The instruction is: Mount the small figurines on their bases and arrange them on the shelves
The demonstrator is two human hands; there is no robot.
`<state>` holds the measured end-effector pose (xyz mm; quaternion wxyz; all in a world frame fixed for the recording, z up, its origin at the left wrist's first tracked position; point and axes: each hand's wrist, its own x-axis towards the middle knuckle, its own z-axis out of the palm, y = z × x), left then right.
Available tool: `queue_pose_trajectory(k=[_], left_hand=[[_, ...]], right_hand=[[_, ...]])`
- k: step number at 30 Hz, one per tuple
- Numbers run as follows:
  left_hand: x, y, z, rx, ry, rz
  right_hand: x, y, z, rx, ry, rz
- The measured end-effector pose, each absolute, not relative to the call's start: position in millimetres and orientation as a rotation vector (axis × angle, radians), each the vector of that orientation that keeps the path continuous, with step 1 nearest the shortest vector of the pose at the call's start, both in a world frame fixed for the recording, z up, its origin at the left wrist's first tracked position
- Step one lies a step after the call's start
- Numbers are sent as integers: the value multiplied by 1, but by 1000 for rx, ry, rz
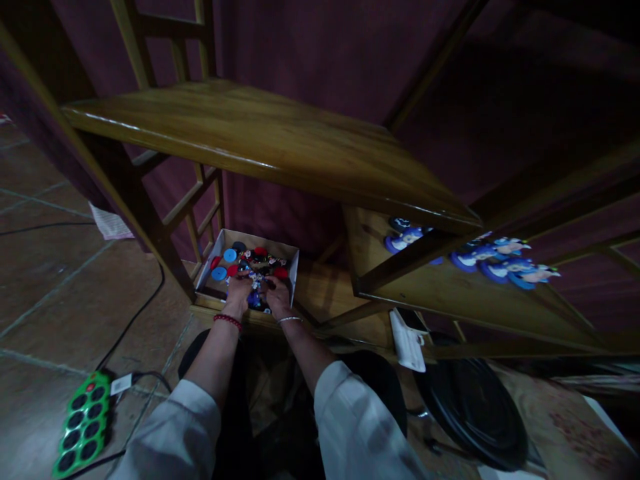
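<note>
A shallow cardboard box [210,285] stands on the low wooden shelf, filled with small figurines [257,279] on round bases. Both hands reach down into it side by side. My left hand [239,290], with a red bead bracelet at the wrist, is closed on a figurine near the middle of the box. Fingers curled inward, my right hand [278,295] grips among the dark and purple figurines just beside it; a silvery bracelet circles that wrist. Blue bases [219,273] and red bases show around the hands. The fingertips are small and dim, partly hidden.
A thick wooden shelf board [260,133] juts out above the box. On the right-hand shelf lie several blue-haired figurines [517,263]. A black round stool seat [470,407] is at the lower right, and a green power strip [84,423] with cables lies on the floor at left.
</note>
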<state>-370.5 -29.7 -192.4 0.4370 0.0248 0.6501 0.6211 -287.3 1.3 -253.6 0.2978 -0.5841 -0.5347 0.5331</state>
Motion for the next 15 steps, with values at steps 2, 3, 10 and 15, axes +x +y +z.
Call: queue_pose_trajectory(k=[2, 3, 10, 15], left_hand=[[-373, -31, -190, 46, 1606, 1529], [-374, -32, -188, 38, 1598, 1527], [-387, -37, -186, 19, 1598, 1529], [-395, -40, -193, 44, 1614, 1538]], right_hand=[[-287, 1, -253, -1570, -1492, 1348], [-286, 1, -252, -1576, -1548, 1294], [-281, 1, -244, -1635, -1702, 1101], [-279, -3, -230, -1571, -1840, 998]])
